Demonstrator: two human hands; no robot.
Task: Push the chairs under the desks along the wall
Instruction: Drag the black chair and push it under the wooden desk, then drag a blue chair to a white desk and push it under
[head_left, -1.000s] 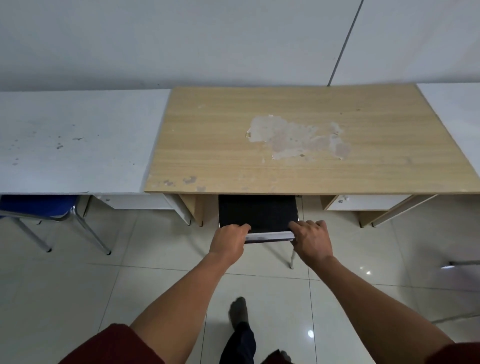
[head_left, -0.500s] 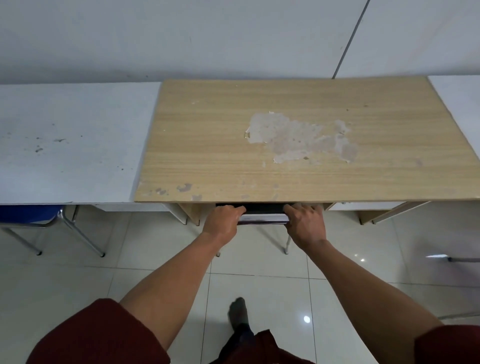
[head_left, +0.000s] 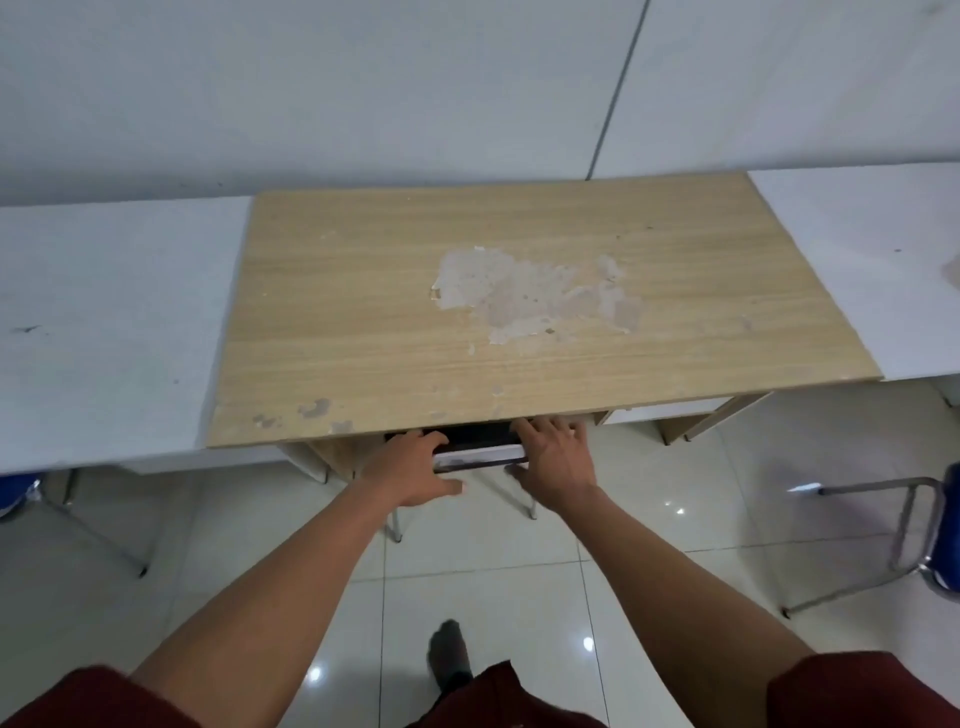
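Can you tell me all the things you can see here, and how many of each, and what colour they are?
wooden desk: 1, light brown with a worn pale patch, middle, against the wall
white desks: 2, white, one on each side of the wooden desk
black chair: 1, black with a silver rail, almost fully under the wooden desk
blue chairs: 2, blue with metal frames, one at the right edge out on the floor, one at the left edge mostly hidden under the white desk
wall: 1, white, behind the desks
floor: 1, glossy pale tiles
left hand: 1, on the chair's rail
right hand: 1, on the chair's rail
sleeves: 2, dark red, bottom corners
foot: 1, dark sock, bottom middle
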